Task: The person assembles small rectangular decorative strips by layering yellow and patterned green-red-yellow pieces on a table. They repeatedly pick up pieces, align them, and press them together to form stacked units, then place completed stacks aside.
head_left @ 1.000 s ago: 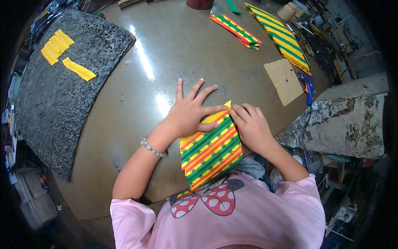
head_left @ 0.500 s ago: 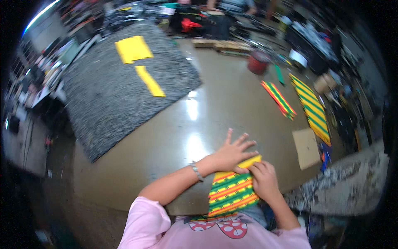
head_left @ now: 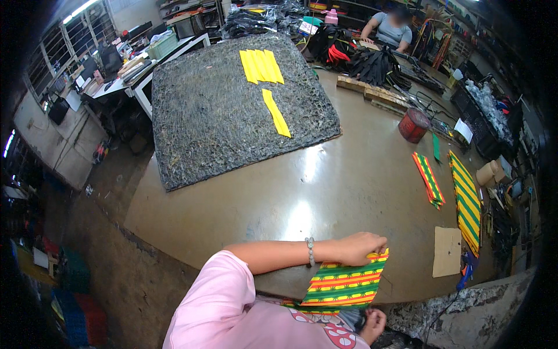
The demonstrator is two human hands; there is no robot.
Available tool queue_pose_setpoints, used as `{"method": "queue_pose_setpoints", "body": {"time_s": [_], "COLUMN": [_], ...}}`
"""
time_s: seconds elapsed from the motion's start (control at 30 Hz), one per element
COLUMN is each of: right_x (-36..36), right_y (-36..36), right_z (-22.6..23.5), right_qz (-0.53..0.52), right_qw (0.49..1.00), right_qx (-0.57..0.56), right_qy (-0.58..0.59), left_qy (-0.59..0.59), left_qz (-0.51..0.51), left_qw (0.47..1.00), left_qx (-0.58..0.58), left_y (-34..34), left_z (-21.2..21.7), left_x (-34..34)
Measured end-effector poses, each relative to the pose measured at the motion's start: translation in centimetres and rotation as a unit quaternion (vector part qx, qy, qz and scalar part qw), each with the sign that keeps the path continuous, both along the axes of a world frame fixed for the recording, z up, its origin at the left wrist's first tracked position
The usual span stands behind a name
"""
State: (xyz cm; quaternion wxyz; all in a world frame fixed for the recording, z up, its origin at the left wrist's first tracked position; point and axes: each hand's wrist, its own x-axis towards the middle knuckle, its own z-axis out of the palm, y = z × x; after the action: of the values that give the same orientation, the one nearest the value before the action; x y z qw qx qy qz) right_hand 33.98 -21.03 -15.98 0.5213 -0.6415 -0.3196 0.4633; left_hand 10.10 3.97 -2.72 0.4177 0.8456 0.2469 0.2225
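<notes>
A stack of striped strips (head_left: 347, 283), green, yellow, red and orange, lies at the table's near edge, its lower end hanging toward my lap. My left hand (head_left: 361, 249) is closed at the stack's far right corner, fingers curled down onto the strips. Below the near edge, close to my body, my right hand (head_left: 373, 326) is apart from the stack with its fingers curled in. Whatever those fingers may hold is hidden. Up on a dark rough board (head_left: 215, 116) lie several yellow strips (head_left: 261, 66) side by side, and a separate yellow piece (head_left: 275, 113) below them.
A red tin (head_left: 414, 125) stands at the far right beside wooden bars (head_left: 372, 93). Nearer are a small striped bundle (head_left: 429, 180), a long green-and-yellow striped stack (head_left: 465, 200) and a cardboard piece (head_left: 447, 252). A person (head_left: 390, 30) sits beyond the table.
My left hand has gone from spread flat to curled at the stack's corner. My right hand has left the stack and dropped toward my body. The view has swung, showing more of the room.
</notes>
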Motion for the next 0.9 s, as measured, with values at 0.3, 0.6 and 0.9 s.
{"method": "queue_pose_setpoints", "body": {"time_s": [0.3,0.6,0.9], "right_x": [-4.5,-5.7,0.4], "right_y": [4.0,2.3,6.3], "right_z": [5.0,5.7,15.9], "right_qz": [0.246,0.165,0.166], "right_qw": [0.963,0.984,0.960], "right_qx": [-0.097,0.055,0.073], "right_qy": [-0.050,-0.038,-0.213], "left_qy": [0.075,0.181,-0.059], "left_qz": [0.023,-0.015,0.135], "left_qw": [0.995,0.983,0.980], "left_qx": [0.066,-0.036,-0.131], "left_y": [-2.5,-3.0,1.2], "left_z": [1.9,1.9,7.3], "left_x": [-0.6,-0.2,-3.5]}}
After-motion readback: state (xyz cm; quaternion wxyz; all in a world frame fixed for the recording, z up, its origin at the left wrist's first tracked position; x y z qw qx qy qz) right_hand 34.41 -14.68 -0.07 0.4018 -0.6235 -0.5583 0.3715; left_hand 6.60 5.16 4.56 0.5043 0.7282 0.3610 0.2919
